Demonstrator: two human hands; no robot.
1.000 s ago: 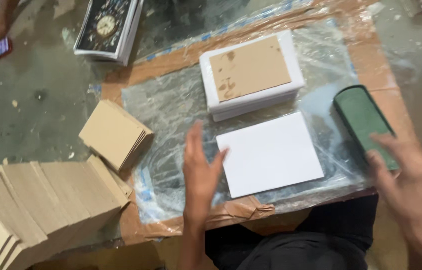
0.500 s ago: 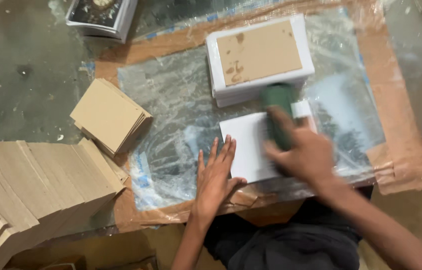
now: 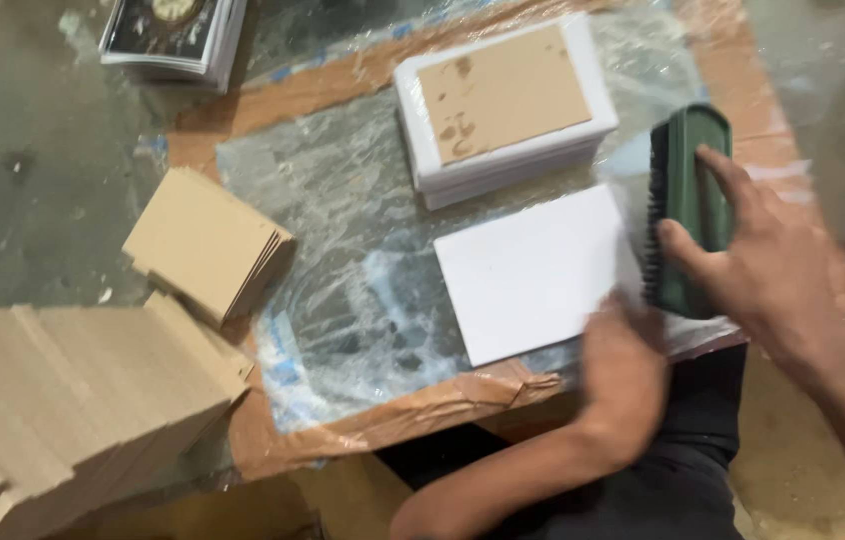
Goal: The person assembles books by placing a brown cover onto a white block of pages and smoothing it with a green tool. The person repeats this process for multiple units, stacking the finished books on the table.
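Right hand (image 3: pixel 773 270) is gripping the green brush (image 3: pixel 688 215), now pulled off the white sheet (image 3: pixel 538 270) to its right edge, centre-right of frame; the brushing pass looks finished. Left hand (image 3: pixel 623 385), blurred, has slid to the sheet's lower right corner; grip unclear. Cardboard stack (image 3: pixel 208 240) is sitting left on the worktop (image 3: pixel 343 300).

Dark printed package (image 3: pixel 171 35) at upper left

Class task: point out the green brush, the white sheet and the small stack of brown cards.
green brush (image 3: pixel 695 170): head view, on its back.
white sheet (image 3: pixel 533 272): head view, its middle.
small stack of brown cards (image 3: pixel 201 240): head view, top card.
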